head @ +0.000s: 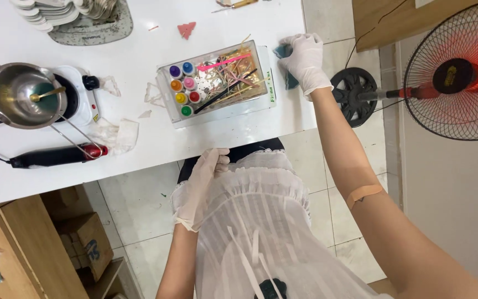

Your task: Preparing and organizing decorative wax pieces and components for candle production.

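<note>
The gloved right hand is pressing down at the upper right of the frame, its fingers closing over a teal cloth at the edge of the white table, just beside a clear box of small coloured bottles and sticks. The gloved left hand is resting at lower centre against the white striped garment, fingers lying together and holding nothing. A metal pot is sitting on a small hotplate at the left
</note>
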